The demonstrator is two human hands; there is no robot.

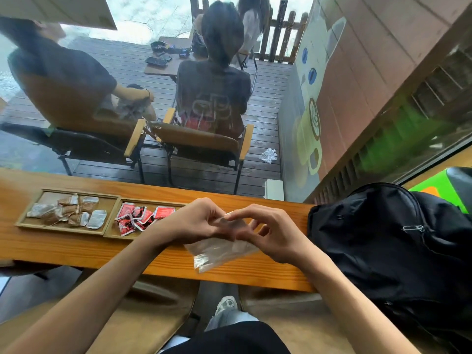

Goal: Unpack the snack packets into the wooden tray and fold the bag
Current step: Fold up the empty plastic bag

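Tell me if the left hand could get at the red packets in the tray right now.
Probably yes: the red packets lie open in the wooden tray just beside the left hand, but it first must release the clear bag.

Large pale letters on the back of a seated person's dark shirt (213, 103) seem to read "GP"; nothing else is legible.

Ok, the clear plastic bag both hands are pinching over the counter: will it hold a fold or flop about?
The clear plastic bag likely flops: it sags, wrinkled, below the left hand and right hand. It looks thin and see-through, so probably very light and easily shifted. Its glossy film may slip, and a crease may spring back.
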